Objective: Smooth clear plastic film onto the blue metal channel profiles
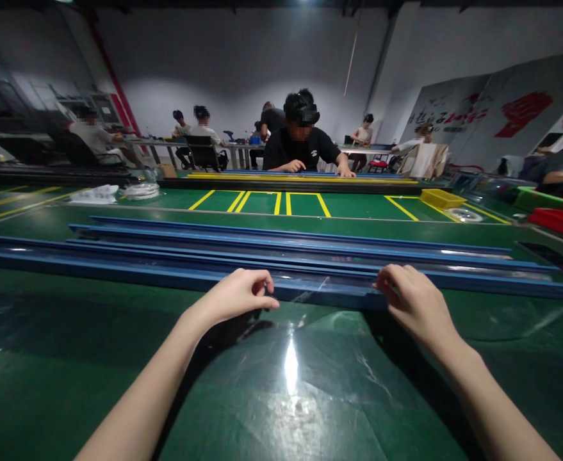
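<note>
In the head view, 2 hands reach out over 1 green counter, on either side of 1 sheet of clear film. The left hand has its thumb and forefinger parted, a narrow gap between the tips, at the near edge of the blue rails. The right hand is curled, fingertips at the nearest rail; whether it pinches the film I cannot tell.

The rails lie side by side across the counter, just beyond the film; their edges run together, so 3 is a likely count rather than a sure one. The film lies between the 2 forearms, wrinkled and shiny, its far edge by the nearest rail.

Farther back, 1 co-worker in a black shirt faces this way, 2 hands near 1 yellow strip above a black rail. At left are 1 white bag and 1 white coil. At right are 1 clear coil and 3 bins: 1 yellow, 1 red and 1 green. Behind, at least 6 more people sit or stand.
</note>
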The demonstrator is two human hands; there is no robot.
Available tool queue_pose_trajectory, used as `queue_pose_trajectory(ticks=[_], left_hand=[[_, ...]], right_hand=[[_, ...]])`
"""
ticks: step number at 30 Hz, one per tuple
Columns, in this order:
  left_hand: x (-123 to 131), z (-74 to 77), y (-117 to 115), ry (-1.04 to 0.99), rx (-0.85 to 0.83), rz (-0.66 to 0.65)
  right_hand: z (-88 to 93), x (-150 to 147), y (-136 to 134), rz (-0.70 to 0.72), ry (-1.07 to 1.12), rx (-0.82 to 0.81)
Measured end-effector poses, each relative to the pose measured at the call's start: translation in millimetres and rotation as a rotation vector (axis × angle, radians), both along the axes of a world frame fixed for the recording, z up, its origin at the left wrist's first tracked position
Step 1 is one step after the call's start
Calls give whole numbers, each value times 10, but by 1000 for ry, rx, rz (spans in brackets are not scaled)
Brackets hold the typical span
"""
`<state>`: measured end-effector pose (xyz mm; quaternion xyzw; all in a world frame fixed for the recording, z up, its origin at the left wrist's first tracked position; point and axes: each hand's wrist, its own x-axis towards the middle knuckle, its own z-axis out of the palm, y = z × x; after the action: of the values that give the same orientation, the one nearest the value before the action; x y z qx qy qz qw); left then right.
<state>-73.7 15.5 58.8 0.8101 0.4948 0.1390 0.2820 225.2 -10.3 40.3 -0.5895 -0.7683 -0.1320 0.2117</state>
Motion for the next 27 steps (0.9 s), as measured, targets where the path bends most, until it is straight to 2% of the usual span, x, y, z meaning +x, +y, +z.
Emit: queue_pose_trajectory(ticks=[5, 7, 10, 13, 15, 18, 21, 23, 27], left_hand=[[-274, 59, 81, 112, -59, 47], [-397, 64, 111, 194, -38, 110], [-501, 70, 126, 334, 168, 243], [-448, 82, 78, 471, 508, 414], [-353, 76, 30, 480, 702, 572], [-217, 13, 1, 424, 825, 722], [-160, -130, 62, 413, 804, 726], [-166, -245, 136, 433, 732, 708], [-230, -402, 264, 452, 420, 685]], right_hand=[[-63, 65, 54, -60, -99, 129], [-91, 57, 70, -79, -99, 156], [-140, 7, 86, -78, -58, 187], [-195, -79, 81, -51, -12, 212], [-229, -139, 67, -39, 6, 236], [-270, -197, 51, -61, 10, 290], [-301, -196, 69, -109, 1, 319], [-321, -170, 103, -126, -1, 305], [-347, -111, 177, -152, 6, 259]])
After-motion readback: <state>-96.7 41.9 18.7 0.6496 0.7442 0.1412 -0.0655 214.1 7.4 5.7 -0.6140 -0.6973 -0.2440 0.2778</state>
